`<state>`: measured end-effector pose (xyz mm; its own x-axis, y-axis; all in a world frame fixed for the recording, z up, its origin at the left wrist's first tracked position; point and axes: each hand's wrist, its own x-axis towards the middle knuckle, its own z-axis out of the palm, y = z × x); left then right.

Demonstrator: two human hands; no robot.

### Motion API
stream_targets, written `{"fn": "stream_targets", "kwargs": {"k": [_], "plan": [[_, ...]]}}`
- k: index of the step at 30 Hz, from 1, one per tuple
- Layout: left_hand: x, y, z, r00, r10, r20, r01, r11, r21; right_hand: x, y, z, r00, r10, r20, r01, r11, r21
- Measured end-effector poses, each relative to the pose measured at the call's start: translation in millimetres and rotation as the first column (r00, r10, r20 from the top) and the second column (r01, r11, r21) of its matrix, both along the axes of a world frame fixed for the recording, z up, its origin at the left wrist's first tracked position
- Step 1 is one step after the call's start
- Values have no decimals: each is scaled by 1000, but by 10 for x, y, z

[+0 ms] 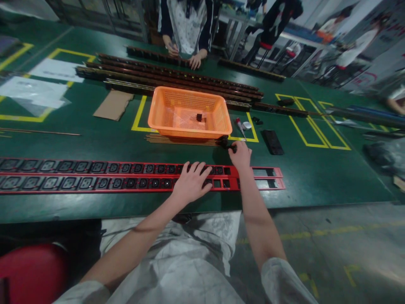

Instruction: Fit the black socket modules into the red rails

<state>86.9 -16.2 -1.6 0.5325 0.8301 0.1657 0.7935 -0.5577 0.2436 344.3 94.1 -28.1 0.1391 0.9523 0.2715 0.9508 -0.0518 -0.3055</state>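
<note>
Two long red socket strips (95, 175) lie side by side along the near edge of the green table (316, 169), most slots filled with black sockets, the right end slots empty. My left hand (192, 181) rests flat on the strips with fingers spread. My right hand (241, 154) reaches just beyond the strips and pinches a small black socket part (230, 146) beside the orange basket (218, 122). One black part (199, 117) lies inside the basket.
Dark long strips (171, 80) are stacked behind the basket. Another person's hands (195, 61) work at the far edge. A black flat piece (272, 142), a small tool (239, 126), cardboard (114, 104) and papers (34, 90) lie on the table. A red stool (31, 270) is at my lower left.
</note>
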Motion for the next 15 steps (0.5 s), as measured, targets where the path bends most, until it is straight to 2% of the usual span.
{"fn": "stream_targets", "kwargs": {"k": [8,15], "plan": [[3,1,-17,1000,-1,12,1,1000,8,41,42,-65,996,49,-71,-48,999,10],[9,4,-15,1000,4,21,-4,1000,9,82,52,-106,997,55,-55,-56,998,-14]]}}
